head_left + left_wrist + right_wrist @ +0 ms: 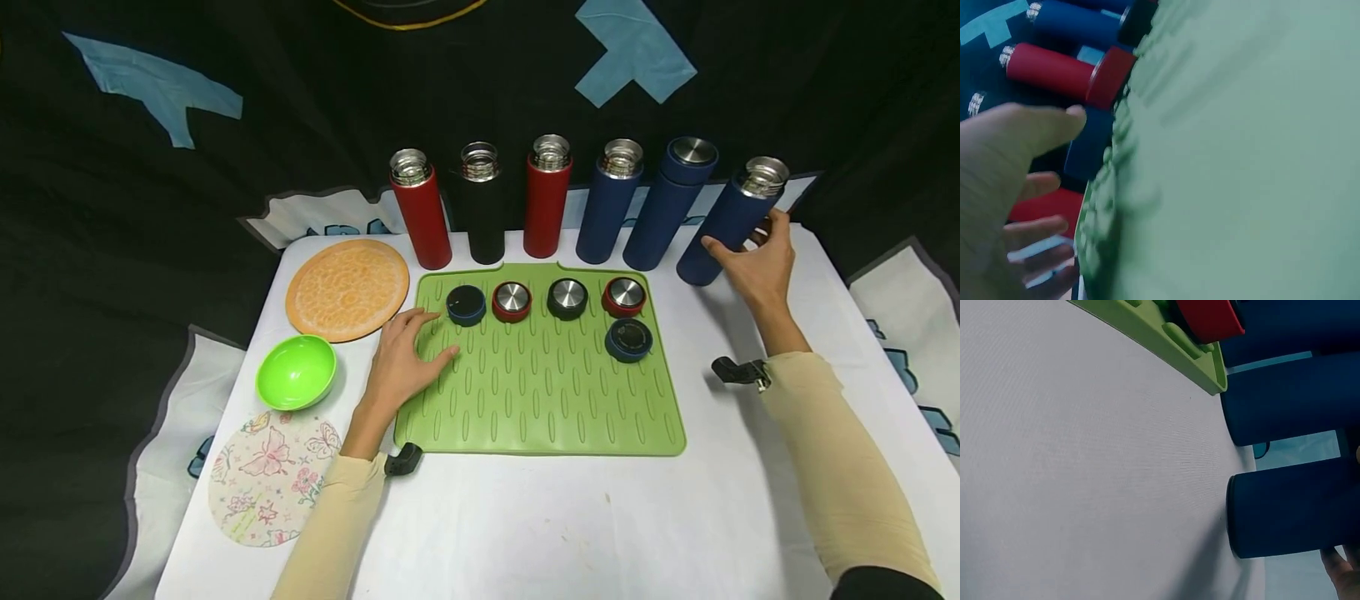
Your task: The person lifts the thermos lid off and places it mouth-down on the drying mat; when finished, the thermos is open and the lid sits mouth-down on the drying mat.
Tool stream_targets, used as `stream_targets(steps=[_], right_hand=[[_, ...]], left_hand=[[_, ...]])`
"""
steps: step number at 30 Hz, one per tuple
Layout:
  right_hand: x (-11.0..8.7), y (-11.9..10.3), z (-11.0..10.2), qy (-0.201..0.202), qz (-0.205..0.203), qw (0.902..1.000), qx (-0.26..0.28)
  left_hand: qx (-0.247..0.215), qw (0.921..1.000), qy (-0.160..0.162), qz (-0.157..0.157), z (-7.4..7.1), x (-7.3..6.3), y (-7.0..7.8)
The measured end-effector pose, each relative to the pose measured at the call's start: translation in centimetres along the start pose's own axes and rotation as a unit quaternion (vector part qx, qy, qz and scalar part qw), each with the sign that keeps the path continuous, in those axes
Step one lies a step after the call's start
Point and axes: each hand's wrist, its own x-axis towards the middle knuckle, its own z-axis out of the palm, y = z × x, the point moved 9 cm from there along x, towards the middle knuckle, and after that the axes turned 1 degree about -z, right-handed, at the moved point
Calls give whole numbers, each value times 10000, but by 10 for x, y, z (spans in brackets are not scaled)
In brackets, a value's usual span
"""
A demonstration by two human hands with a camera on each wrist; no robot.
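Note:
At the right end of a row of flasks, my right hand (761, 262) grips a lidless blue flask (726, 225), thumb on its near side and fingers round the far side. The flask's base shows close to the white cloth in the right wrist view, where only fingertips (1335, 565) of that hand appear. My left hand (401, 358) is over the left edge of the green mat (540, 400), fingers spread and holding nothing. Nearest to it is a dark lid (466, 306) with a blue rim. More lids, including a red-rimmed lid (512, 302) and a blue-rimmed lid (628, 340), lie on the mat.
A capped blue flask (671, 204) stands beside the held one. Further left are an uncapped blue flask (609, 204), red flask (547, 200), black flask (483, 208) and another red flask (422, 212). At left lie an orange round mat (347, 290), green bowl (296, 372) and butterfly-patterned mat (262, 483).

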Motion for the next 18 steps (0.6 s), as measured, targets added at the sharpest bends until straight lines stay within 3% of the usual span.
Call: stream_targets(steps=[5, 11, 18], right_hand=[[-1, 1, 0, -27, -34, 9999, 115], [-2, 4, 1, -35, -111, 9999, 81], [-9, 2, 0, 102, -192, 9996, 196]], left_hand=[[5, 9994, -303, 155, 0, -11, -10], [-261, 9970, -718, 94, -1, -18, -25], [-455, 9942, -965, 152, -2, -22, -32]])
